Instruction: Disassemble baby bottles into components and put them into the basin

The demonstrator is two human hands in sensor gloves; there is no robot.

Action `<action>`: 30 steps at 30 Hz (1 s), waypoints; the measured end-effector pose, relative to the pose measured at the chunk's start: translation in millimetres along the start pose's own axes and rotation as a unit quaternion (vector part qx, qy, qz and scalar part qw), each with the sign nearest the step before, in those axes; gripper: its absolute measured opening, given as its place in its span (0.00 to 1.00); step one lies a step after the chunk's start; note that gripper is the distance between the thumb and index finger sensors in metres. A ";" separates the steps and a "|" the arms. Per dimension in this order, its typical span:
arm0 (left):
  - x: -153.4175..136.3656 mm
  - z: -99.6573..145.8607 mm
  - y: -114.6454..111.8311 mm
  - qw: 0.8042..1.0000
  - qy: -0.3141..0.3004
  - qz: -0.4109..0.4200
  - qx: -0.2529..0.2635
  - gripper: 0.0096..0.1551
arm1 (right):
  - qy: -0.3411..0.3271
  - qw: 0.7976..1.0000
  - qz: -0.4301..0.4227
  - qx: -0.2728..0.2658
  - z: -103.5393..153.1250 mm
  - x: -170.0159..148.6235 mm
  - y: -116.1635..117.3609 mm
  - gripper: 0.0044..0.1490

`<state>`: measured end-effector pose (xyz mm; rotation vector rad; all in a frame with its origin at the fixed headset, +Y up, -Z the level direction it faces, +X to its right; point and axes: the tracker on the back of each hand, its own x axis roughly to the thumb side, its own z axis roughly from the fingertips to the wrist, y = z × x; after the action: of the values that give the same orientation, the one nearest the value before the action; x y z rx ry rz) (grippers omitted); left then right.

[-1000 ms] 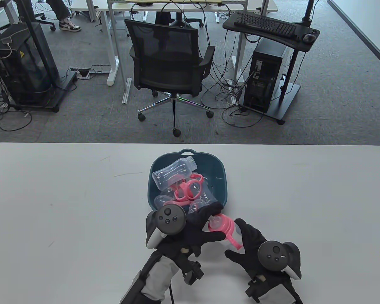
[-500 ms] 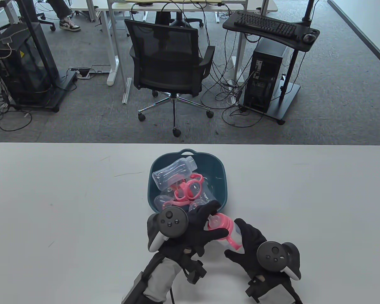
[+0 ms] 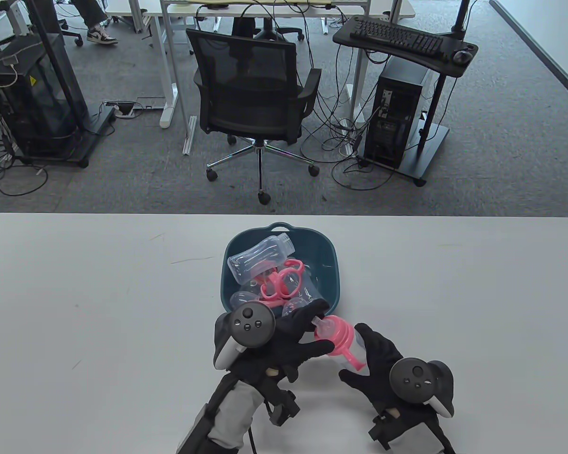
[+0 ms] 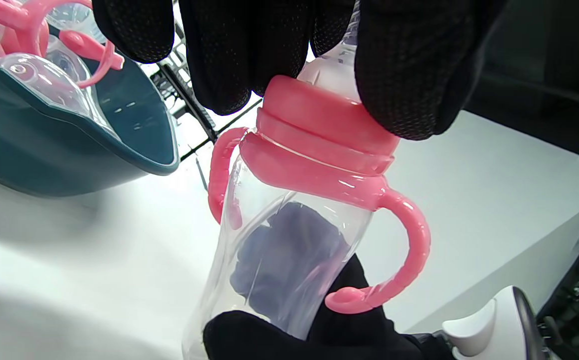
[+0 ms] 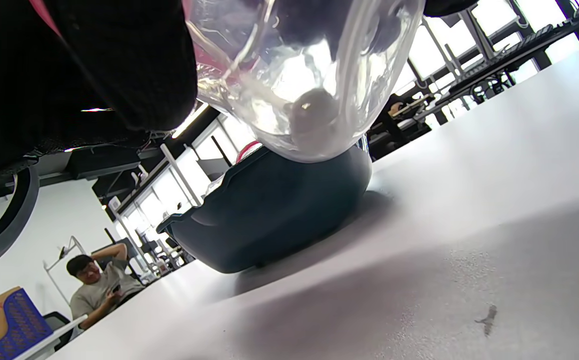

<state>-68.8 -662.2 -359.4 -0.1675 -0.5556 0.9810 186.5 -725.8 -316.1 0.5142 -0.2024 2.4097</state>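
Observation:
A clear baby bottle (image 3: 352,347) (image 4: 279,250) with a pink collar and two pink handles is held tilted above the table, just in front of the teal basin (image 3: 331,272). My left hand (image 3: 307,333) grips the pink collar (image 4: 319,125) and the clear teat with fingers and thumb. My right hand (image 3: 374,362) curls round the clear body; the bottle's rounded base (image 5: 299,100) fills the top of the right wrist view. The basin holds a clear bottle body (image 3: 260,257), pink handle rings (image 3: 279,283) and clear teats.
The white table (image 3: 99,307) stretches wide on both sides of the basin (image 5: 269,210). Beyond its far edge stand an office chair (image 3: 251,94), desks and a computer tower. A seated person (image 5: 94,295) shows far off in the right wrist view.
Both hands and the bottle have shifted slightly; the left wrist has rolled a little and the right hand has drifted right. Both grips stay the same.

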 end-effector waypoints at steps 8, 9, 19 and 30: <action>-0.1 0.2 1.6 1.000 0.005 -0.005 -0.010 0.43 | 0.001 1.000 -0.009 -0.008 1.3 -2.2 -2.7 0.62; -0.6 0.0 0.8 1.000 0.005 -0.008 -0.005 0.43 | 0.001 1.000 -0.004 -0.008 1.7 -2.0 -2.1 0.62; -5.4 -2.5 -8.4 1.000 0.001 0.011 0.000 0.50 | -0.003 1.000 -0.006 -0.006 1.2 1.2 -1.2 0.62; -7.3 -2.4 -23.4 0.993 -0.012 0.109 0.037 0.57 | -0.007 1.000 -0.009 0.004 0.5 5.0 3.6 0.62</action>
<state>-53.3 -680.9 -355.4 -0.1535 -0.5294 1.2158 180.9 -725.8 -313.6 0.5341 -0.1920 2.3908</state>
